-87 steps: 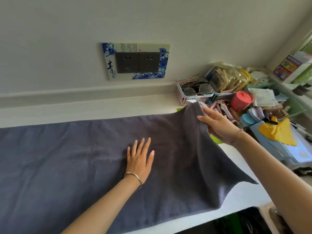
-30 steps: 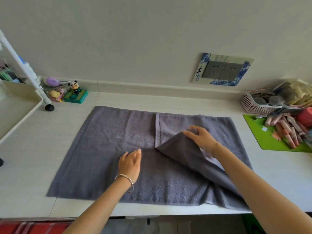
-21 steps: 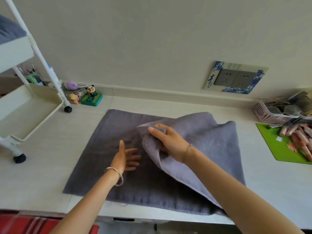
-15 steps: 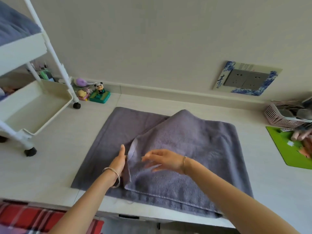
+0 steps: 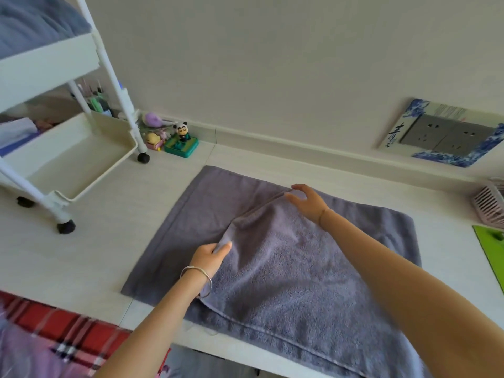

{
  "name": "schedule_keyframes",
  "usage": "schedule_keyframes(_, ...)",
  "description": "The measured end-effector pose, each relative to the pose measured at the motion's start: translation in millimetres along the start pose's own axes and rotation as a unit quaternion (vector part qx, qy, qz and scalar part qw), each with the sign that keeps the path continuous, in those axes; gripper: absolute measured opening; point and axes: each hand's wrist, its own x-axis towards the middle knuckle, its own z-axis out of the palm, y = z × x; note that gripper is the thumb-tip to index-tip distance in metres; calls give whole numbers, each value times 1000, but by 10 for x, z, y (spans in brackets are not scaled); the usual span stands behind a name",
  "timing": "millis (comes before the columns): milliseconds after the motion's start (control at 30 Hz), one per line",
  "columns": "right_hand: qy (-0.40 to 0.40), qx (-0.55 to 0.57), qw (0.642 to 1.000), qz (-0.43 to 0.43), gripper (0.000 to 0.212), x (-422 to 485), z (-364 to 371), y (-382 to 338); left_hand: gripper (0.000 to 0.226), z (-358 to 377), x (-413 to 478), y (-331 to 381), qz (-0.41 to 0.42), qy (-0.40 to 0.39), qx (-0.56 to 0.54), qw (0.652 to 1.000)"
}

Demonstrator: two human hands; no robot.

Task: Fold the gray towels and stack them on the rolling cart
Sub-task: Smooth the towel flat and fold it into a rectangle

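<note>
1. Left hand [image 5: 208, 259] pinches the loose edge of the upper layer of the gray towel [image 5: 286, 268] between thumb and fingers. Right hand [image 5: 308, 203] is spread, fingers relaxed, at the far end of the same edge — whether it touches the cloth I cannot tell.
2. The towel lies partly folded on the counter [image 5: 109, 227], near the rolling cart [image 5: 49, 64], whose top shelf holds gray cloth [image 5: 32, 25].
3. It looks soft, limp and light — it will probably sag and wrinkle, so it is better to hold it at the corners or hems, two points together.
</note>
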Motion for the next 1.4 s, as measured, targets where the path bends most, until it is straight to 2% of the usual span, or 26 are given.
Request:
schedule_keyframes(200, -20, -36, 999, -21, 36, 414, 174, 68, 50, 47, 65, 51, 26, 33, 3, 999)
schedule_keyframes(333, -63, -138, 986, -68, 33, 646, 199, 151, 50, 66, 78, 8, 32, 51, 6, 998)
schedule_keyframes(400, -73, -212, 971, -78, 35, 763, 151, 183, 49, 56, 72, -12, 32, 55, 13, 998)
schedule_keyframes(500, -106, -349, 930, -50, 34, 863, 61, 132, 48, 52, 45, -56, 25, 50, 18, 998)
schedule_keyframes(567, -115, -398, 909, -37, 31, 859, -25, 49, 46, 47, -2, -77, 32, 39, 28, 998)
schedule_keyframes(667, -111, -332, 935, -62, 24, 861, -177, -60, 37, 38, -53, -42, 40, 23, 10, 999)
schedule_keyframes(733, -63, -206, 972, -97, 20, 840, -249, -267, 33, -34, -98, 80, 50, 3, -33, 998)
schedule_keyframes(800, 6, -75, 987, -143, 18, 750, -335, -605, 33, -160, -172, 275, 77, -28, -70, 994)
schedule_keyframes(900, 86, 38, 967, -237, 11, 559, -431, -1203, 25, -384, -387, 635, 137, -70, -141, 978)
schedule_keyframes(967, 126, 94, 943, -294, 5, 457, -377, -1655, 26, -604, -530, 796, 158, -67, -214, 961)
schedule_keyframes(1033, 143, 121, 927, -325, 6, 419, -226, -1964, 22, -813, -614, 821, 146, -43, -292, 944)
schedule_keyframes(1100, 143, 119, 922, -341, 8, 470, 94, -2166, 23, -1106, -561, 698, 128, -30, -310, 941)
schedule_keyframes(1133, 136, 108, 925, -338, 9, 542, 321, -2207, 25, -1252, -482, 547, 117, -20, -280, 953)
schedule_keyframes(1200, 107, 46, 949, -294, 14, 737, 768, -2073, 24, -1419, -251, 163, 79, 58, -109, 989)
schedule_keyframes(1267, 31, -51, 981, -185, 26, 999, 1216, -1726, 29, -1441, -22, -275, 17, 106, 76, 991)
schedule_keyframes(1333, -64, -178, 979, -73, 42, 1125, 1431, -1320, 30, -1319, 83, -524, -11, 91, 142, 986)
schedule_keyframes(1400, -74, -271, 957, -73, 46, 1215, 1586, -1059, 21, -1290, 185, -727, -13, 88, 129, 988)
